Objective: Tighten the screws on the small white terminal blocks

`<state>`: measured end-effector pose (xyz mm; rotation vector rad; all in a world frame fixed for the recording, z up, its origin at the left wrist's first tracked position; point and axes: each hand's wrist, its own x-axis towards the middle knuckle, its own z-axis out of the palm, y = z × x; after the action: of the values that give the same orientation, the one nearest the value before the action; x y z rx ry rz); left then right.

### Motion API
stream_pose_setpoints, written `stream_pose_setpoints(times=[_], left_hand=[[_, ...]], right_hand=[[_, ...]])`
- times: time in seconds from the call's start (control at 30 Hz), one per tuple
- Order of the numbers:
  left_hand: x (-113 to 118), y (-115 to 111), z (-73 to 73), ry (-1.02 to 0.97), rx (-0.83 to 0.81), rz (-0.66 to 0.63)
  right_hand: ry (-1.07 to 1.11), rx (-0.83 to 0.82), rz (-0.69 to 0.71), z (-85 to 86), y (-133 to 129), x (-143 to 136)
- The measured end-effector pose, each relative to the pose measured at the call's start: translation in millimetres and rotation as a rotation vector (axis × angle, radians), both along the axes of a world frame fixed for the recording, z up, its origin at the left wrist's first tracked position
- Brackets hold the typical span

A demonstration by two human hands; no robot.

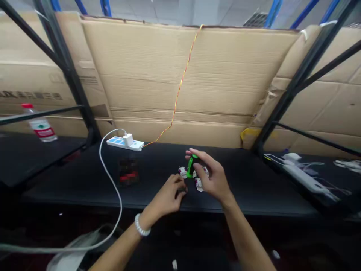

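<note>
Between the thumb and fingers of my right hand (213,177) is a green and black screwdriver (191,165), its handle nearly upright. Its lower tip cannot be made out. My left hand (170,194), with a white coiled band at the wrist, is closed just to the left and nearer to me. A small dark thing shows at its fingertips, too unclear to name. Several small white and purple parts (199,184) lie on the black table (242,188) around the screwdriver, some partly hidden by my right hand.
A white power strip (135,145) with a plugged-in charger lies at the back left. Its white cable (114,184) runs down towards me. A dark, blurred object with red (128,172) sits nearby. Cardboard (141,75) walls the back, between dark metal posts (293,90).
</note>
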<state>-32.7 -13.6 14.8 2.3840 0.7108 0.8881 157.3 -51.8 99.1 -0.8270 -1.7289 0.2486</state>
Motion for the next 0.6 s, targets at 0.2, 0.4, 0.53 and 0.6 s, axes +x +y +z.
stream_pose_setpoints(times=[0.2, 0.4, 0.53, 0.6], left_hand=[[-1.1, -0.9, -0.4, -0.002, 0.006, -0.001], [-0.8, -0.7, -1.4, 0.005, 0.000, -0.016], [-0.6, -0.4, -0.1, 0.013, -0.006, -0.018], [-0.7, -0.4, 0.4, 0.020, -0.019, -0.014]], right_hand=[[-0.058, 0.102, -0.123, 1.0, -2.2, 1.3], [0.001, 0.063, -0.070, 1.9, -4.7, 2.2], [-0.062, 0.082, -0.121, 3.2, -5.1, 1.1], [-0.031, 0.011, -0.032, 2.0, -3.9, 0.7]])
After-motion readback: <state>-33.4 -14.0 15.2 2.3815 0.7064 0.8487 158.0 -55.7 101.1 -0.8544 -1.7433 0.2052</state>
